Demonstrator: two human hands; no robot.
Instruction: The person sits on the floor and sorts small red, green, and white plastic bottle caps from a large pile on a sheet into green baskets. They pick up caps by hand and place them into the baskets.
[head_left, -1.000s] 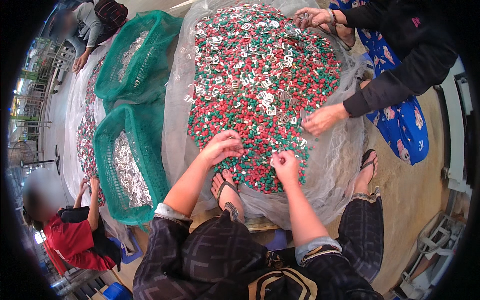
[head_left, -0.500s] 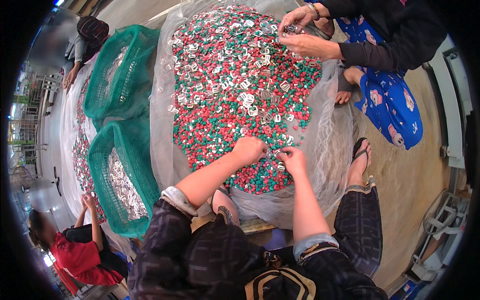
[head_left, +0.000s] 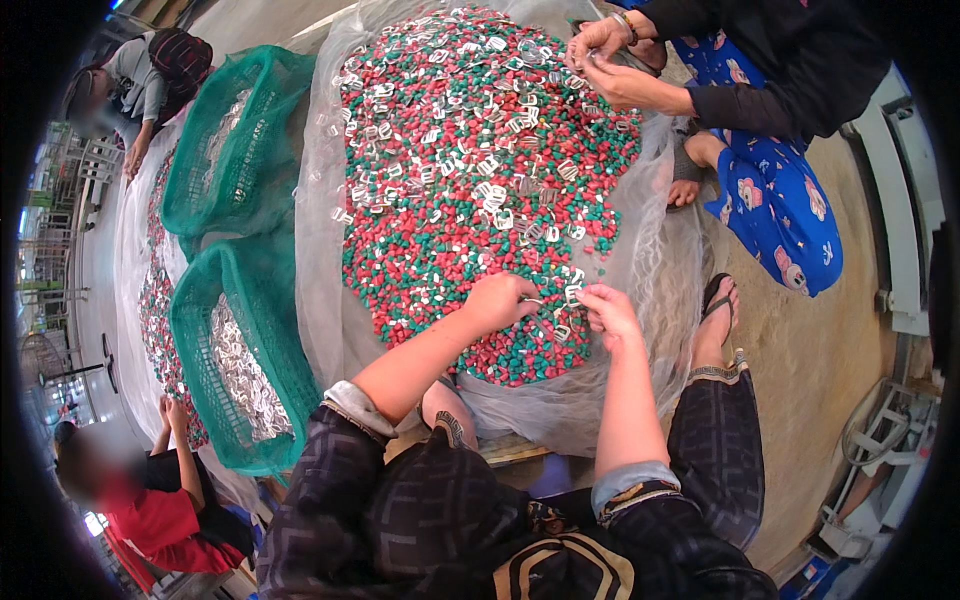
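Note:
A wide heap of small red, green and white pebble-like pieces (head_left: 420,290) lies on a sheer white mesh cloth (head_left: 325,250), with many silvery metal buckles (head_left: 492,194) scattered through it. Over the near part of the heap, my left hand (head_left: 500,303) has its fingers pinched on something thin and pale, too small to name for certain. To its right, my right hand (head_left: 612,312) is closed, thumb and forefinger gripping the edge of a metal buckle (head_left: 573,288). A small gap separates the two hands.
Two green mesh-lined baskets (head_left: 185,345) holding metal buckles stand left of the heap. Across it at the upper right, a co-worker's hands (head_left: 615,65) handle something small. Two more people sit at another heap (head_left: 160,290) on the far left. A machine frame (head_left: 890,440) stands at right.
My right hand has moved slightly right and up, away from my left, with a buckle at its fingertips. The left hand stays nearly in place. The co-worker's hands at the upper right have shifted slightly.

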